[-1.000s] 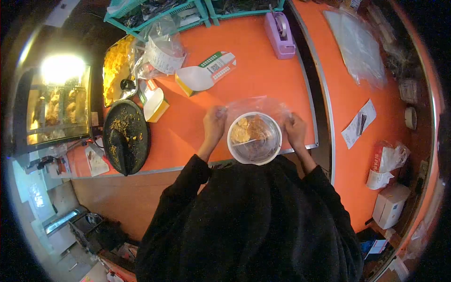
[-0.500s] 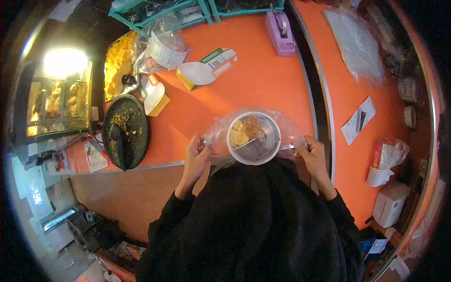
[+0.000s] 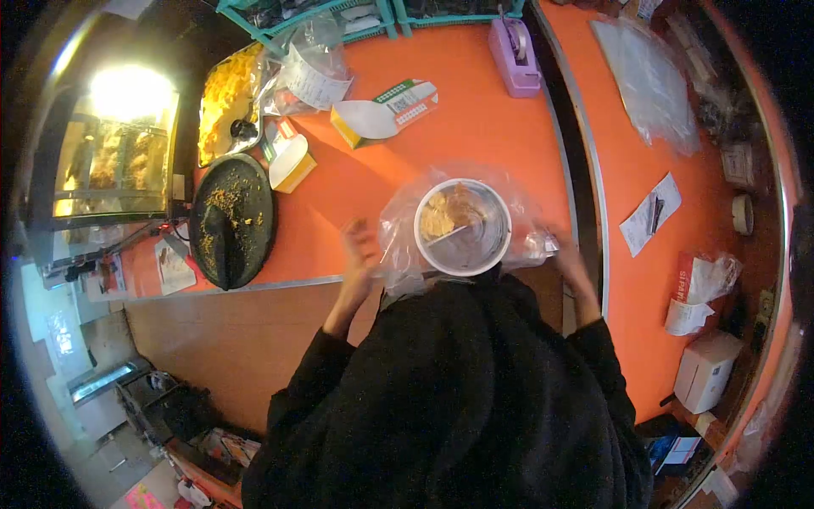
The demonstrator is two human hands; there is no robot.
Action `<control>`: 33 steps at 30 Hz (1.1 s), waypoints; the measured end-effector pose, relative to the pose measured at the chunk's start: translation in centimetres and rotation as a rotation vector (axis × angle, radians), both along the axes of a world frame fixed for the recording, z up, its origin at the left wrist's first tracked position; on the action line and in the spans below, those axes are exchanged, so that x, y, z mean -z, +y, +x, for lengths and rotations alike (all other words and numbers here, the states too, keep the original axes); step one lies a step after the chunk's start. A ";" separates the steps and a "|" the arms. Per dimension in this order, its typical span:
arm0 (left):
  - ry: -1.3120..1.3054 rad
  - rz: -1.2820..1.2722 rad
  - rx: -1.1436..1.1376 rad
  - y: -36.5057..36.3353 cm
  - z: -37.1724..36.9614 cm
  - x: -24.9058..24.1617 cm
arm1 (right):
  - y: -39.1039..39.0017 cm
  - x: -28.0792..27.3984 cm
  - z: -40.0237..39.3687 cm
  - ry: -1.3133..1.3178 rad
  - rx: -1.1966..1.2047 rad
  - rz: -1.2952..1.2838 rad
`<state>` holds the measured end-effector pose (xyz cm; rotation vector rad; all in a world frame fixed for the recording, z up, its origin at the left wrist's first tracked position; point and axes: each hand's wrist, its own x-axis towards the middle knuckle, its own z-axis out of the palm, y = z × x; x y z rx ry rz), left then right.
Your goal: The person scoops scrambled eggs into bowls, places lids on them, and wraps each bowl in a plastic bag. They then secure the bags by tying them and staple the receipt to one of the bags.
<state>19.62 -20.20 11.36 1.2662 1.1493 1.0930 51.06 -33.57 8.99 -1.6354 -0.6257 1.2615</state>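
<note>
In front of my body at the orange table's near edge stands a round white-rimmed bowl (image 3: 463, 265) with crumbly yellow-brown food on one side and a light strip across it. A clear plastic bag (image 3: 400, 233) spreads around the bowl on both sides. My left hand (image 3: 363, 257), slightly blurred, is open beside the bag's left edge, its fingers apart. At the bag's right edge is my right hand (image 3: 570, 254), its fingers smeared by motion beside a shiny crumpled part of the plastic.
On the left a dark stone mortar (image 3: 250, 191) holds crumbs, beside a tray of yellow food (image 3: 225, 102). Two paper food boxes (image 3: 365, 119) (image 3: 292, 161) lie farther back. A purple tape dispenser (image 3: 515, 64) stands near the gap between tables; a lit glass case (image 3: 114, 161) is far left.
My left hand has let go of the bag and its fingers have spread. My right hand has shifted outward and blurred. The bowl sits slightly higher in view, with the bag more spread out.
</note>
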 end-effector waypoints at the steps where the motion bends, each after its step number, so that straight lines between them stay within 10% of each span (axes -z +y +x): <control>1: 0.068 -0.035 0.075 -0.2 0.5 2.9 | -0.3 2.6 -0.2 -0.231 -0.123 -0.087; 11: 0.626 -0.051 0.480 -0.6 5.7 12.3 | 2.8 13.5 -5.7 -1.081 -0.285 0.409; 14: 0.762 0.219 0.466 -0.7 6.6 14.3 | 5.0 15.4 -7.0 -0.702 -0.001 0.040; 15: 0.776 0.421 0.421 -0.8 6.1 16.6 | 5.1 14.9 -6.2 -0.828 -0.177 -0.087; 17: 0.866 0.038 0.692 0.5 3.7 15.3 | 5.6 17.6 -3.7 -0.858 -0.624 -0.340; 19: 0.778 -0.259 0.712 0.7 0.8 9.7 | 6.1 0.3 -3.3 -0.508 -0.688 -0.366; 21: 0.891 -0.192 0.773 1.1 0.5 -1.6 | 3.3 -3.3 -1.0 -0.517 -0.358 -0.302; 23: 0.518 0.138 0.461 -0.6 0.7 -5.1 | 3.7 -6.2 -1.6 -0.308 -0.090 0.180; 26: 0.496 0.441 0.212 -0.1 6.2 -6.9 | 7.4 -11.0 -5.3 -0.878 -0.158 0.295; 33: -0.512 -0.286 0.446 4.8 5.0 -12.0 | 10.0 -13.9 -0.9 -0.156 -0.146 0.351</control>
